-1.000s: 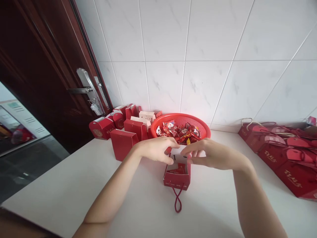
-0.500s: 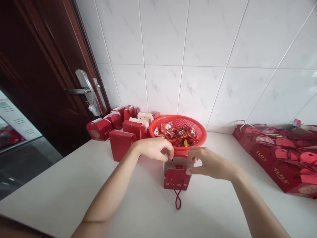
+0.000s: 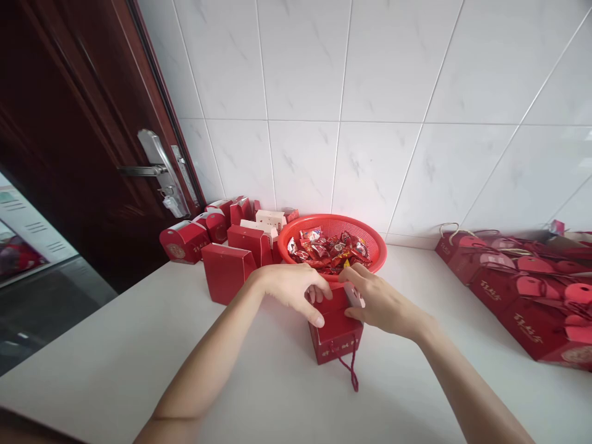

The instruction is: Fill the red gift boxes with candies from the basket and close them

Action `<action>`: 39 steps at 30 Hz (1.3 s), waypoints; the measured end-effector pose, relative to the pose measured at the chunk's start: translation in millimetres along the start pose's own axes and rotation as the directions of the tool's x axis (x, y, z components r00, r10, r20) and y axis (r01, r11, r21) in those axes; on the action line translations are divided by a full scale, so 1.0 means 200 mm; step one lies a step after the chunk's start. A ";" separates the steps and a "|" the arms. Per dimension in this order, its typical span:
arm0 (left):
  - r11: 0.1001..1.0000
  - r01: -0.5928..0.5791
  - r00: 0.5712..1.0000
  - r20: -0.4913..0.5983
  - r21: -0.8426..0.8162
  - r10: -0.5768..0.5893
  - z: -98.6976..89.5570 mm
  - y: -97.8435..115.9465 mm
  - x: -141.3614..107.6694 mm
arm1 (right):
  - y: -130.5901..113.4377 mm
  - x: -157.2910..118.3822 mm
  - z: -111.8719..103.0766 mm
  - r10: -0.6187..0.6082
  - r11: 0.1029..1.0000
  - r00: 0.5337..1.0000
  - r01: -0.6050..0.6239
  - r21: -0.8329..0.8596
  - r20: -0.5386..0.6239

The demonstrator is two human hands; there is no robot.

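A small red gift box (image 3: 337, 342) with gold lettering stands on the white tabletop in front of me. Its top flaps are bent inward, and a dark red cord (image 3: 353, 376) hangs from its front. On the box's left top edge rest the curled fingers of my left hand (image 3: 293, 293), the thumb by the front flap. My right hand (image 3: 386, 305) holds the right side, where a pale flap shows between fingers and thumb. The box's inside is hidden. Just behind it sits a red plastic basket (image 3: 377, 262) holding wrapped candies (image 3: 333, 250).
Open red boxes (image 3: 226, 271) stand at the back left, beside several domed ones (image 3: 185, 240). Rows of red boxes with cords (image 3: 504, 302) line the right side. A tiled wall (image 3: 305, 160) closes off the back, and a dark door (image 3: 92, 123) stands at left.
The front and back flaps have folded inward over the opening. My left thumb has moved down to the front flap, and the box has turned slightly, its cord swinging right.
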State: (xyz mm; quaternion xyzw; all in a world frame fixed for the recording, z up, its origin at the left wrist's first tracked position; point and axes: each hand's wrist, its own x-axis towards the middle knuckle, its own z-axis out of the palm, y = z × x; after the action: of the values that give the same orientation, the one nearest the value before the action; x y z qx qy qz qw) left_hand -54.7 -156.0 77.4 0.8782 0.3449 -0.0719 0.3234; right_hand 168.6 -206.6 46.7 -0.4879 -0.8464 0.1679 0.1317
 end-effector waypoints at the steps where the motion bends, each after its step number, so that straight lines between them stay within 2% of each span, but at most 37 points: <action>1: 1.000 0.011 1.000 -0.004 0.000 -0.011 0.00 0.01 0.01 | 0.01 0.00 0.00 0.001 0.999 1.000 -0.001 0.050 -0.002; 4: 0.996 0.065 0.997 -0.035 0.057 -0.063 0.03 0.05 0.04 | 0.03 -0.01 -0.01 -0.003 0.980 1.000 -0.003 0.198 0.028; 6: 0.993 0.078 0.996 -0.061 0.091 -0.072 0.04 0.08 0.05 | 0.05 -0.02 -0.02 -0.008 0.972 0.998 -0.005 0.236 0.057; 11: 0.994 0.047 0.996 -0.083 0.096 -0.039 0.04 0.07 0.05 | 0.05 -0.03 -0.03 -0.067 0.984 0.992 0.048 0.172 0.108; 14: 0.995 0.056 0.995 -0.092 0.079 -0.049 0.04 0.05 0.04 | 0.04 -0.03 -0.04 -0.097 0.984 0.985 0.074 0.161 0.144; 18: 0.988 0.077 0.990 -0.129 0.134 -0.059 0.06 0.06 0.04 | 0.03 -0.03 -0.04 -0.105 0.984 0.974 0.072 0.164 0.202; 25: 0.988 0.037 0.998 -0.051 0.150 -0.030 0.10 0.10 0.06 | 0.05 -0.04 -0.04 -0.091 0.988 0.974 0.063 0.142 0.206; 31: 0.980 0.167 0.985 -0.067 0.112 -0.160 0.17 0.14 0.09 | 0.13 -0.10 -0.12 0.051 0.988 0.991 -0.069 0.140 0.125; 34: 0.979 0.177 0.984 -0.051 0.099 -0.172 0.19 0.15 0.11 | 0.19 -0.15 -0.14 0.109 0.975 0.983 -0.134 0.176 0.148; 39: 0.969 0.238 0.971 -0.006 0.064 -0.238 0.17 0.15 0.13 | 0.27 -0.25 -0.04 0.193 0.937 0.951 -0.252 0.243 0.242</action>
State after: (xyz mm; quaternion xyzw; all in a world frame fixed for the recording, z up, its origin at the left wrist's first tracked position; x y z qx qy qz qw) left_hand -12.4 -180.1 57.2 0.8405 0.4447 -0.1221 0.2842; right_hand 237.4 -223.5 29.4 -0.5374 -0.7637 0.3473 0.0852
